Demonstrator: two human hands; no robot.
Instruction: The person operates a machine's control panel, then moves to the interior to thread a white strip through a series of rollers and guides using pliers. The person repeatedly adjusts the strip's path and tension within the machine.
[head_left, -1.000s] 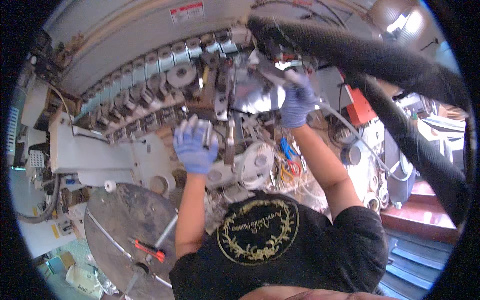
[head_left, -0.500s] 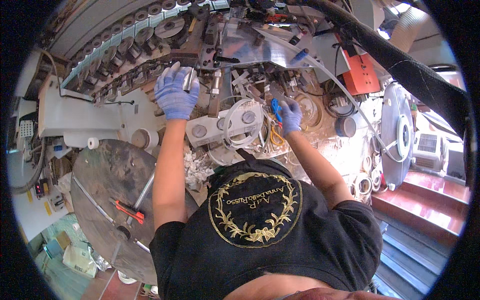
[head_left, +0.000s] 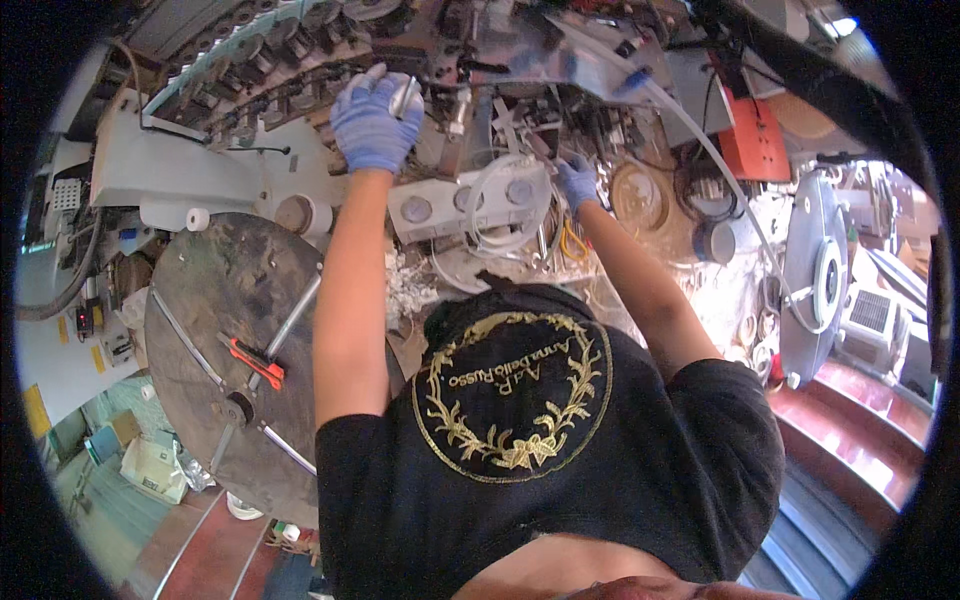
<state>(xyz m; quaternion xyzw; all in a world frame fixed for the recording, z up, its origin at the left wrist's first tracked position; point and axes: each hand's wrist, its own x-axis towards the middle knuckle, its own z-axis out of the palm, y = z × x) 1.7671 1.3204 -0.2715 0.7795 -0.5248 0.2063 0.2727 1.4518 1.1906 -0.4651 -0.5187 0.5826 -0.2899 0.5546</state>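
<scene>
With our gloved left hand [head_left: 372, 122] closed around a slim metal rod [head_left: 403, 97] at the machine's [head_left: 480, 205] upper edge and our right hand [head_left: 577, 183] pinching among yellow wires [head_left: 570, 240], a fingertip could snag there.

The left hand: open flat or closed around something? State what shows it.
Closed. The left hand, in a blue glove, has its fingers curled around a slim metal rod on the machine.
</scene>
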